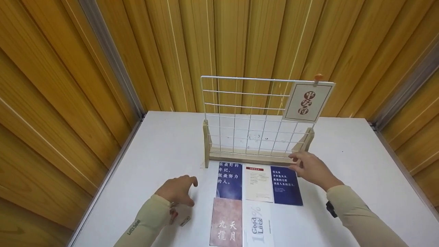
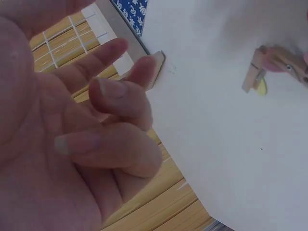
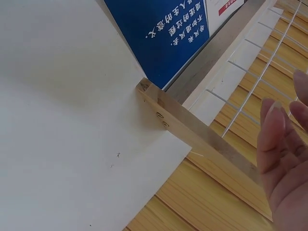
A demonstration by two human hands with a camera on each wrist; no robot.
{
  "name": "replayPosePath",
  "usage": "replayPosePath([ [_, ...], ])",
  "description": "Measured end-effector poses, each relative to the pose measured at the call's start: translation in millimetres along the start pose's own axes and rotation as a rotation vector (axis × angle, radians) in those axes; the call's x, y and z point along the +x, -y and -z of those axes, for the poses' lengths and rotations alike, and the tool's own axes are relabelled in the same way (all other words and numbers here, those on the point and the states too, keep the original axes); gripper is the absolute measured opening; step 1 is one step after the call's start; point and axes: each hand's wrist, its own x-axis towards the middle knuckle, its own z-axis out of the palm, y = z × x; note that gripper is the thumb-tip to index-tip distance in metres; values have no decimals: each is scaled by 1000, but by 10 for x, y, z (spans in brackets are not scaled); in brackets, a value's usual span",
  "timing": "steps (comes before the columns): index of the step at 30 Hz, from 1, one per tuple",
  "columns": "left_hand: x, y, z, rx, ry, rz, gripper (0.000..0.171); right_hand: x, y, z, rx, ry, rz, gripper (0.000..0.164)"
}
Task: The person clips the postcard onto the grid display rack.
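Note:
A white wire grid [image 1: 247, 116] stands upright in a wooden base [image 1: 250, 157]. At its top right corner hangs a cream card with red lettering [image 1: 307, 103], held by an orange-topped clothespin [image 1: 318, 79]. My right hand [image 1: 313, 169], fingers loosely bent and holding nothing, hovers by the base's right end, near a dark blue card [image 1: 286, 187]. To the left, my left hand [image 1: 178, 190] is held above the table with relaxed, bent fingers and nothing in them. Small wooden clothespins [image 2: 284, 65] lie on the table beneath the left wrist.
Other cards lie in front of the base: a blue card [image 1: 229, 180], a cream card [image 1: 259, 185], a pink card [image 1: 226, 223] and a white "Good Luck" card [image 1: 257, 224]. Yellow wood-patterned walls [image 1: 219, 41] surround the white table [image 1: 144, 151] at the back and sides.

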Motion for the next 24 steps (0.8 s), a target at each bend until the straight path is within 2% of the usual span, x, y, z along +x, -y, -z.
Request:
replayPosePath([
  [6, -79, 59, -188, -1, 30, -12, 57, 5, -55, -67, -8, 46, -60, 46],
  [13, -142, 125, -388, 30, 34, 43, 55, 56, -97, -232, -27, 112, -83, 59],
  [20, -201, 160, -487, 73, 14, -20, 60, 63, -173, -352, -33, 204, -144, 79],
  [24, -279, 182, -496, 59, -1, -43, 59, 53, -205, -391, -35, 240, -157, 82],
])
